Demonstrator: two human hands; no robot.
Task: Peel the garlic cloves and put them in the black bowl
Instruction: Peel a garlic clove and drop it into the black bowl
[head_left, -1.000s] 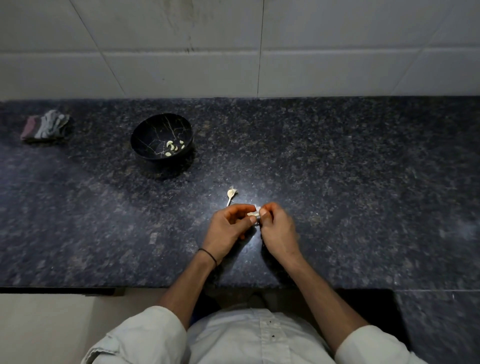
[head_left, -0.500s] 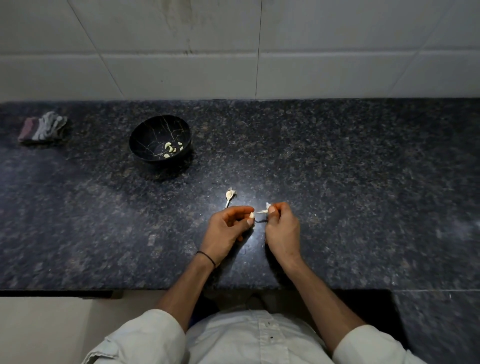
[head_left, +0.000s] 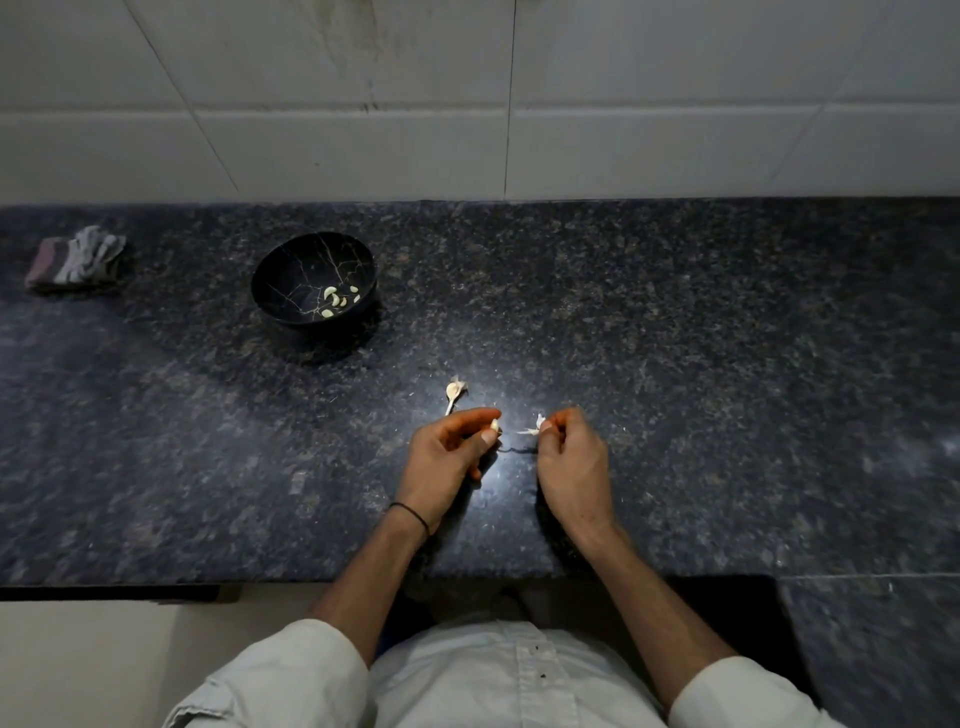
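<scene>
**Q:** Head view: what is held, and where?

**A:** Near the middle of the front edge of the counter (head_left: 675, 364), a clove (head_left: 494, 426) is pinched between the thumb and forefinger of the left hand (head_left: 447, 457). The other fingers are curled loosely under it. Just beside it, but apart, a shred of skin (head_left: 532, 427) is pinched at the fingertips of the right hand (head_left: 571, 467), whose remaining fingers are folded in. Toward the back left of the counter stands the bowl (head_left: 270, 270), with several peeled cloves (head_left: 337, 301) lying in it.

**Q:** How is the step best carried out?

**A:** The stripping appears nearly done, though it cannot be told whether the clove is fully bare. The clove should be turned and checked for leftover film. The skin is best dropped by the stalk (head_left: 454, 391), which lies just behind the left hand. The bowl should then be reached over its near rim, so that the clove is released inside it and not against the wall.

**Q:** What materials and shapes are shown?

**A:** The clove is pale, smooth and small. The skin is white, papery and ragged. The bowl is round and glossy black, veined with thin pale lines. The counter is dark speckled stone, polished enough to throw a glare between the hands. A crumpled grey cloth (head_left: 75, 258) lies at the back left corner. Pale tiles form the wall (head_left: 363, 130) behind.
</scene>
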